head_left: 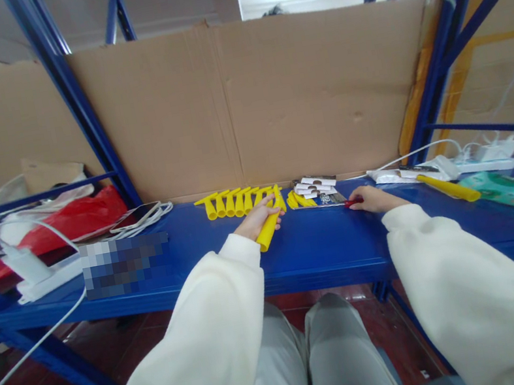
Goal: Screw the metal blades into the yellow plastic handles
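My left hand (pixel 255 218) is closed around a yellow tapered plastic tube (pixel 269 233), its wide round end pointing toward me. To the left, a row of several similar yellow tubes (pixel 229 205) lies side by side on the blue shelf (pixel 321 247). My right hand (pixel 368 198) grips the red handle of a screwdriver (pixel 352 202), whose long thin shaft points left, low over the shelf. Just behind that shaft are small yellow pieces (pixel 299 200), white-and-dark packets (pixel 316 183) and small shiny metal parts (pixel 325 199).
A cardboard panel (pixel 271 103) closes off the back between blue posts. At left lie a power strip (pixel 51 278), a phone (pixel 134 217) and a red bag (pixel 78 221). A yellow tube (pixel 450 187), a green package (pixel 510 189) and cables are at right.
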`<state>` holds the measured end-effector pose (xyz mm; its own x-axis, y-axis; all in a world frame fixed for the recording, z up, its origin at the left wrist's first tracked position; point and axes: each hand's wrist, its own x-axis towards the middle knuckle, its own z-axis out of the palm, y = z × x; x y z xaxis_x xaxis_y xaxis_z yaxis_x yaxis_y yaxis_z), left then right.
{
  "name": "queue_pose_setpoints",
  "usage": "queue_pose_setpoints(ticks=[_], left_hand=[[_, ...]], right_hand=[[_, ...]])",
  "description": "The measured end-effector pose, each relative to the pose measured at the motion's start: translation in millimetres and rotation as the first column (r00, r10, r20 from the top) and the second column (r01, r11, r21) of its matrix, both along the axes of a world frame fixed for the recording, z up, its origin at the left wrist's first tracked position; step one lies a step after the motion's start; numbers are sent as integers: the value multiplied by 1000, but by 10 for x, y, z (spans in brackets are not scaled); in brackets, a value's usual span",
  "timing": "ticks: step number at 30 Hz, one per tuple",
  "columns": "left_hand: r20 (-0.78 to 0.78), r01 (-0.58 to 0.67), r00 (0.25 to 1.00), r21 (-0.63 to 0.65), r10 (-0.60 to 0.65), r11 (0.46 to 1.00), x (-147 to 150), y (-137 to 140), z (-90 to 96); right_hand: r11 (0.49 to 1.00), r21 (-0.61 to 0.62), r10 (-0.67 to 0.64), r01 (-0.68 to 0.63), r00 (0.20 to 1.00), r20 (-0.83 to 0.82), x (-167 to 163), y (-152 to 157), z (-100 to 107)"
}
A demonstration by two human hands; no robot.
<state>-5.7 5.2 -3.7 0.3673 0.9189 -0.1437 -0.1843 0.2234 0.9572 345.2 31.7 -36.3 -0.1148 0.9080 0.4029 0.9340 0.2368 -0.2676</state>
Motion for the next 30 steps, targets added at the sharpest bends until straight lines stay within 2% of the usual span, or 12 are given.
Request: queue_pose_setpoints(ticks=[3,9,17,22,30], left_hand=[[-1,3,1000,5,-3,1000,9,-12,5],[-77,-31,996,26,33,999,40,-81,46],[-118,-42,992,49,48,998,65,-156,93],[-125,-59,990,70,67,996,75,-146,72],[-136,-51,989,68,60,996,85,-148,72]], right_hand=[[993,-115,5,-3,1000,19,-12,-19,18],[985,-139,99,-105,994,-49,-79,-111,84],[989,-47,132,-141,978,-161,-161,-168,126],[977,50,215,-209,952,-217,-175,-151,124],[969,88,246,-231,941,-231,-225,-172,120]])
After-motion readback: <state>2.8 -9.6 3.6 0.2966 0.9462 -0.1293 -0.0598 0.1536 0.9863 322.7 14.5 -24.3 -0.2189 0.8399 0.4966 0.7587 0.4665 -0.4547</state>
